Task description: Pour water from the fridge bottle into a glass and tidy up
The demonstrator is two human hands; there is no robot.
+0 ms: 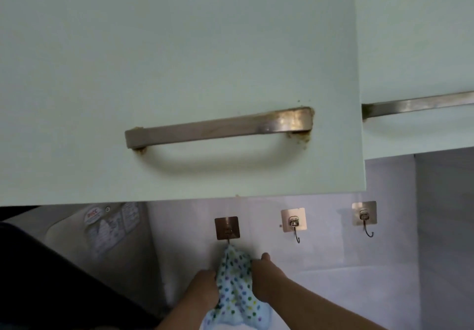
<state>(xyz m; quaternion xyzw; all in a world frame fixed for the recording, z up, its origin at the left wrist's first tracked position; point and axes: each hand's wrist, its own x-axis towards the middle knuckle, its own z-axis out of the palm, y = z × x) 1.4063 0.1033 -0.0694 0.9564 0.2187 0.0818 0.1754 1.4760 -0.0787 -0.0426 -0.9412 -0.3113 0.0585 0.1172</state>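
A light blue cloth with coloured dots (234, 286) hangs by its top corner from the leftmost wall hook (227, 228). My left hand (204, 291) grips the cloth's left side and my right hand (264, 278) holds its right side, both just below the hook. No bottle or glass is in view.
A pale green wall cabinet door (179, 60) with a metal bar handle (218, 127) fills the upper view, a second door (415, 47) to its right. Two bare hooks (294, 223) (364, 217) sit on the wall. A grey appliance with stickers (112, 227) stands at the left.
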